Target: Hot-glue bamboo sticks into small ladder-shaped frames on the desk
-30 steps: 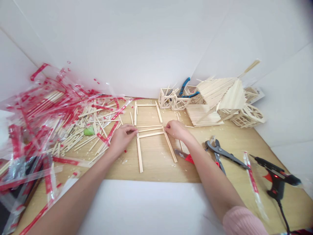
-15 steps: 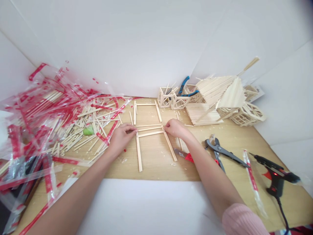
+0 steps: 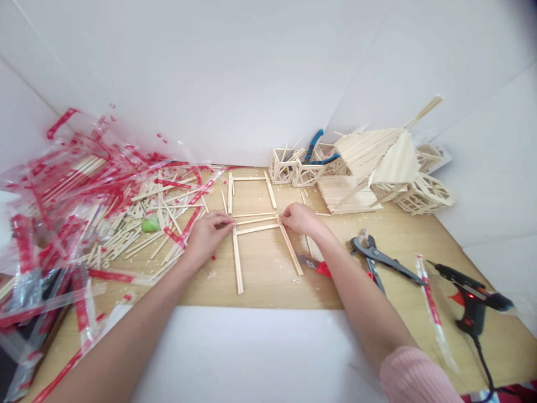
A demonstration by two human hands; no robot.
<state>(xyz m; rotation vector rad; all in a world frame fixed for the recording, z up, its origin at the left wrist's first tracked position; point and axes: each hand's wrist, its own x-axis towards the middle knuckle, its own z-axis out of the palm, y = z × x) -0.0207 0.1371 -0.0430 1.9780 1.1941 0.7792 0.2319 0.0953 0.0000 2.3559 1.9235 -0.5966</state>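
Note:
Thumb and fingers of my left hand (image 3: 212,232) are pinched at the left end of a thin wooden stick (image 3: 255,220). At its right end my right hand (image 3: 298,218) is pinched the same way. The stick lies crosswise over the top of the nearer stick frame (image 3: 237,263), which has two long double-stick legs and a crossbar (image 3: 258,229). Just beyond it lies a second stick frame (image 3: 230,193) with a crossbar at its far end. My fingertips hide the stick's ends, so whether it touches the legs there is unclear.
Loose chopsticks (image 3: 126,238) and red-printed plastic wrappers (image 3: 84,184) heap up on the left. Stick-built boxes (image 3: 282,168) hold blue-handled pliers (image 3: 314,146), beside a stick-built model (image 3: 364,154). On the right lie black cutters (image 3: 386,260), a red-handled blade (image 3: 312,263) and a glue gun (image 3: 472,302).
Almost nothing differs. Both hands stay at the stick's ends, and the whole view has shifted only slightly.

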